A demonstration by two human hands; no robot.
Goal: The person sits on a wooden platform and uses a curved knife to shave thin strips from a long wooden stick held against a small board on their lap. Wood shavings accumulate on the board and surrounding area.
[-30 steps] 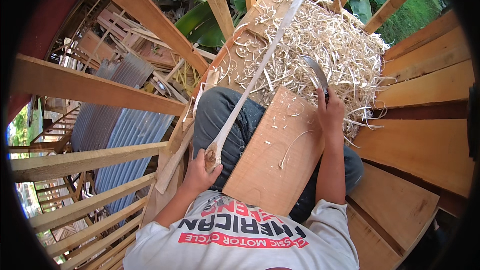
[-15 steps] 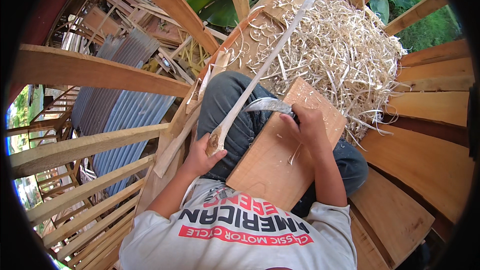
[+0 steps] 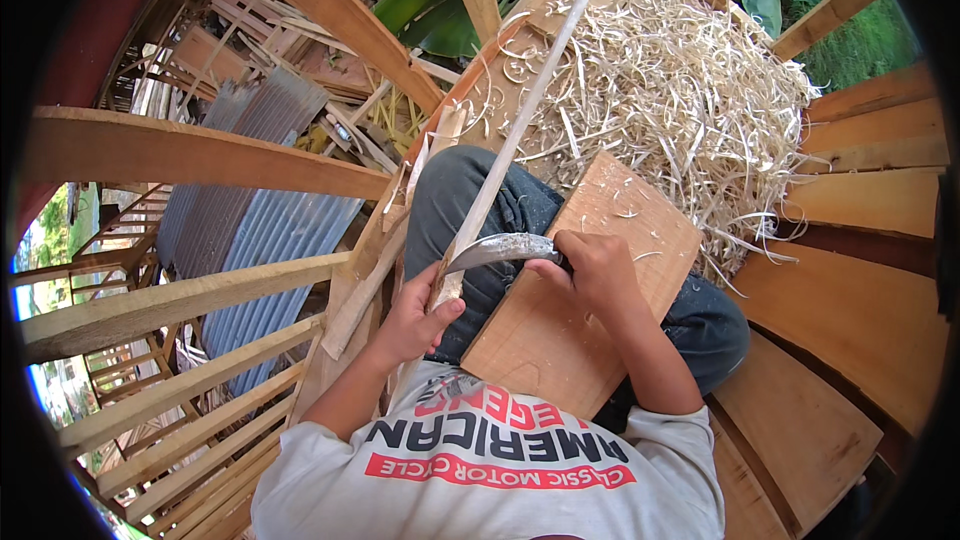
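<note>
Wooden bars (image 3: 200, 287) fence the work space at the left and far sides, with corrugated sheets (image 3: 285, 245) outside them. Pale curled shavings (image 3: 690, 90) cover much of the wooden floor (image 3: 545, 15) ahead of the seated person.

Left hand (image 3: 415, 318): closed around the near end of a long, pale stick (image 3: 525, 115), thumb on the right side. A short butt of the stick shows at the thumb; the remaining length runs forward from the grip, over the left leg of the dark trousers (image 3: 437, 190) and past the left part of the shavings, to the upper edge of view.

Right hand (image 3: 600, 275): wrapped around the handle of a curved knife (image 3: 505, 248), positioned over a flat board (image 3: 590, 340) laid across the lap. The handle is mostly covered by the fingers. The blade points left and crosses the stick just beyond the left-hand grip; edge contact cannot be confirmed.

Markings: the light shirt (image 3: 480, 505) carries black and red block lettering, inverted in this view, and a red band with pale letters.
</note>
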